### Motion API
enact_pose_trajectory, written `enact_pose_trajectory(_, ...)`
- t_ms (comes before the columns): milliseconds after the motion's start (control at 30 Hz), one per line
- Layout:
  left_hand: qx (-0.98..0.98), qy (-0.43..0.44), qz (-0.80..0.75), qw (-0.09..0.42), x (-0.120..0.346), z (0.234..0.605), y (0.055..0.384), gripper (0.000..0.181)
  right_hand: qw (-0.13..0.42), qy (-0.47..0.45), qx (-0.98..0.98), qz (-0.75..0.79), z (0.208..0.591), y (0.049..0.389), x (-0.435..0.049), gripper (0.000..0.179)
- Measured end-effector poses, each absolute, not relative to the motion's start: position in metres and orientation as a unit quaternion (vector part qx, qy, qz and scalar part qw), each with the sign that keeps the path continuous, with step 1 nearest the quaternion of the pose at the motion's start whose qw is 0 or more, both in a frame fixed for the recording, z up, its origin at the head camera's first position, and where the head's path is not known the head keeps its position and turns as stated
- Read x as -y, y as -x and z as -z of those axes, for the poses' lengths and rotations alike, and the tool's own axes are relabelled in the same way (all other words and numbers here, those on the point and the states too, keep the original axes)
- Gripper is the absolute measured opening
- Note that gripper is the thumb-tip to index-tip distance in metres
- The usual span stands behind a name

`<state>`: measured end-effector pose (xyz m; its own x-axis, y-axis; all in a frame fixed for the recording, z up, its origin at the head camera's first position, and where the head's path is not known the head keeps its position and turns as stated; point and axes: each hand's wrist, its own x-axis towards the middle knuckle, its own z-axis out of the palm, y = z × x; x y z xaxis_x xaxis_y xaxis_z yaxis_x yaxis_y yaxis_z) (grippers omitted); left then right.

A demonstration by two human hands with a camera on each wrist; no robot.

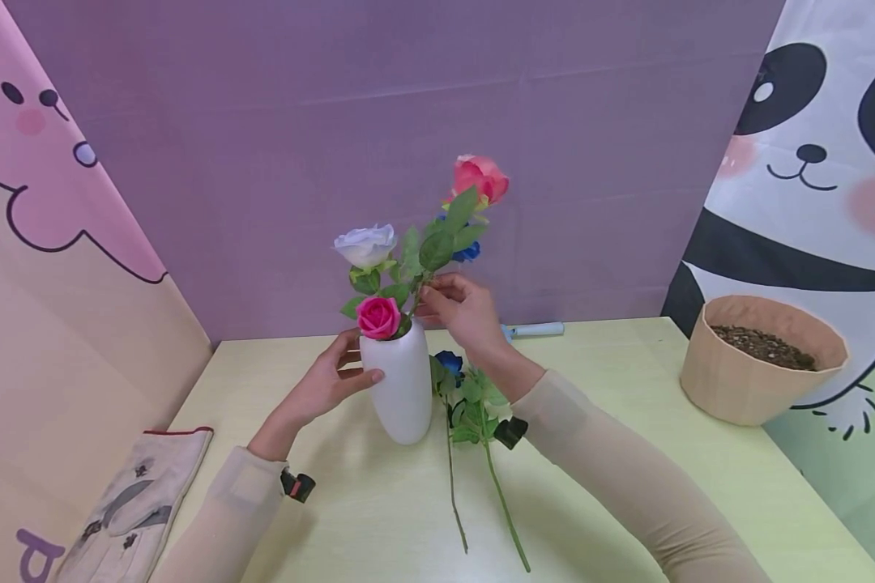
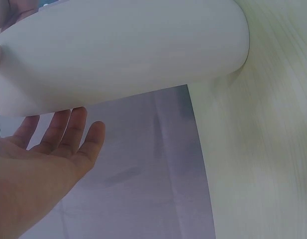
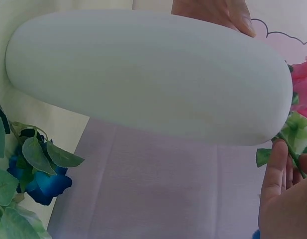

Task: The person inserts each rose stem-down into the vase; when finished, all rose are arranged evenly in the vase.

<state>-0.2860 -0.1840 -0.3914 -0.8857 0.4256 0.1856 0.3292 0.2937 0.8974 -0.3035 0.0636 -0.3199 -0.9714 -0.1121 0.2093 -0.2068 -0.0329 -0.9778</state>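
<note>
Two edges bound my work most closely: the table's (image 1: pixel 612 372) far edge, running along the purple backdrop (image 1: pixel 299 202) behind the white vase (image 1: pixel 399 397), and the vase's own narrow mouth, crowded with stems. The vase stands upright on the tabletop, left of the middle and toward the far side. Tabletop stretches from its base toward me, and a wide strip lies between the flowers at its right and the brown planter (image 1: pixel 722 372) of dark soil at the right edge. A patterned cloth (image 1: pixel 127 506) lies by the left edge. Just right of the vase, a blue rose (image 1: pixel 449 362) and leafy green stems (image 1: pixel 474 413) lie with their cut ends pointing near, below my right forearm. A light-blue handle (image 1: pixel 539 329) lies close to the far edge.

My left hand (image 1: pixel 328 382) comes in from the near left and grasps the vase's upper part, thumb across the near side, fingers curving behind it. My right hand (image 1: pixel 468 312) reaches over from the near right, wrist raised above the lying stems, and pinches a green stem (image 1: pixel 417 298) just above the mouth. A coral rose (image 1: pixel 480 178) rises highest, leaning right, with a white rose (image 1: pixel 366 245) to the left and a pink rose (image 1: pixel 377 317) low at the rim.
</note>
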Motion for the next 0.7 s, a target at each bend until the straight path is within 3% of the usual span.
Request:
enact_pose_trajectory(267,-0.804,-0.230,-0.546,0.046,0.1847,0.3935,0.2878,0.072,0.070,-0.122,0.694,-0.706,0.3192,0.3054,-0.0613,0.025)
enact_pose_trajectory(700,-0.807,-0.233,-0.541,0.040,0.1832,0.3918,0.2867,0.067,0.055,-0.141,0.772,-0.617,0.3245,0.3058,-0.0556,0.021)
